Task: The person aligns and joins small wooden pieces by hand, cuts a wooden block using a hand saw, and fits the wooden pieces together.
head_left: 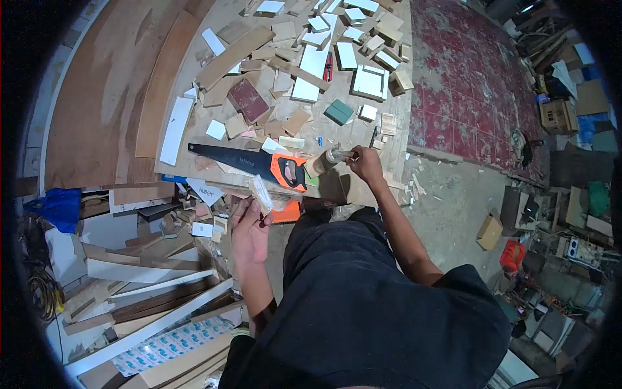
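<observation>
My left hand (249, 230) is closed on a small pale piece (261, 194) with a whitish, ragged surface, held near the table's front edge. My right hand (364, 163) has its fingers pinched together at the top of a small cylindrical container (321, 163) on the table; what sits between the fingertips is too small to name. A handsaw (249, 162) with a dark blade and orange-black handle lies between the hands, its handle close to the container. Beyond it are a green block (339, 112) and a dark red block (248, 100).
Wood offcuts and white blocks (370, 83) cover the worktable (400, 120). A red-and-black tool (328, 67) lies among them. Long boards (155, 324) are piled at the lower left. A cardboard piece (489, 232) and a red object (512, 256) are on the floor at right.
</observation>
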Demonstrator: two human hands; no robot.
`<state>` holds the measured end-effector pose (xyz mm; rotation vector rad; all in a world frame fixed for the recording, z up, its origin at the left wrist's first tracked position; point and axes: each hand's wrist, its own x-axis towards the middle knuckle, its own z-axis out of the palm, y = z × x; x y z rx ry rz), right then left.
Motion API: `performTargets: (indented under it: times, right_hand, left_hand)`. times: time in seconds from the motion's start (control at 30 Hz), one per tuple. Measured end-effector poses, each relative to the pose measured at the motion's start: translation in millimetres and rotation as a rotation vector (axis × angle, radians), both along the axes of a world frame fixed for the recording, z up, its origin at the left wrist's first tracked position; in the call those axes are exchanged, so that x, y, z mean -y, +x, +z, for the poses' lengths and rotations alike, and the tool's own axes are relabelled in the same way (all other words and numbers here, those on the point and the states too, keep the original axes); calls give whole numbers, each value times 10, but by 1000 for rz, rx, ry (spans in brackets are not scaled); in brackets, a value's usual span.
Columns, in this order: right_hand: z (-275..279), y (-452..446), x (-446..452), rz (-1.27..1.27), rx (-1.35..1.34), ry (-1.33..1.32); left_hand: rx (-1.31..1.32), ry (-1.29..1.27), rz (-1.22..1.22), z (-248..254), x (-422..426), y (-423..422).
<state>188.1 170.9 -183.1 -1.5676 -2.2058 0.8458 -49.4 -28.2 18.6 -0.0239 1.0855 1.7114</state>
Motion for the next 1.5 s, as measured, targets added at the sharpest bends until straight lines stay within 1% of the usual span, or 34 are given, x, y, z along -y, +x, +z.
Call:
performTargets:
  times: [0.07,0.13,0.17,0.2,0.27,0.3,0.37,0.4,0.5,0.57,0.67,0.77,0.97,1.0,1.07,1.1,1.13,1.17,1.2,1.23,1.27,1.33,1.37,1.4,1.5]
  right_hand:
    - [96,50,86,2,-18,-25]
    - [163,142,203,-143,-79,-34]
    - [180,199,278,-199,-97,-133]
    - [41,317,382,-198,-97,-134]
    - [-423,539,594,-179,95,-163]
    - [-522,536,684,-186,95,-167]
    - [-656,457,801,-217,13,-199]
    - [-702,398,832,-217,35,-189]
    - [-623,243,891,-215,101,-149]
    - [-541,156,928,-197,240,-153]
    - [-551,103,935,-205,287,-195]
    - [-643,100,966,-209,303,-184]
    - [-548,169,916,-219,307,-212]
    - [-484,203,907,-182,299,-200]
    - [-295,260,890,-142,295,-189]
    - [-130,275,879,-94,236,-160]
    - [54,278,859,-44,175,-131]
    - [264,271,832,-38,178,-132]
    - [506,255,808,26,104,-127]
    - [744,228,792,91,30,-125]
    - [970,195,782,100,33,-132]
    - [1420,132,748,278,-2,-119]
    - [1656,87,732,283,0,-123]
    - [1889,31,723,343,1,-123]
    - [2356,-89,701,455,38,-114]
  left_hand:
    - [2,11,0,1,36,-7]
    - [-26,-2,-4,0,69,-30]
    - [-27,-2,0,-11,84,-43]
    - [-22,-10,13,-37,98,-54]
    - [-16,-18,22,-82,85,-75]
    - [-19,-42,10,-102,78,-86]
    - [-16,-65,-10,-117,30,-97]
    - [-21,-58,-45,-93,-4,-97]
    - [-37,-42,-119,-10,-65,-109]
    - [-52,-34,-138,-7,-66,-119]
    - [-93,-68,-115,-35,-26,-149]
    - [-99,-59,-92,-38,-6,-108]
    - [-107,-81,-84,-70,21,-96]
    - [-106,-79,-82,-68,17,-96]
    - [-183,-80,-133,-77,6,-92]
    - [-179,-82,-129,-95,2,-83]
    - [-204,-91,-153,-122,-12,-74]
    - [-228,-100,-176,-143,-33,-65]
    - [-226,-105,-169,-148,-60,-47]
    - [-281,-117,-211,-140,-94,-17]
    - [-335,-129,-254,-123,-129,14]
    - [-375,-156,-272,-32,-219,60]
    - [-439,-134,-350,3,-260,74]
    - [-502,-112,-428,20,-290,93]
    - [-469,-66,-436,109,-354,166]
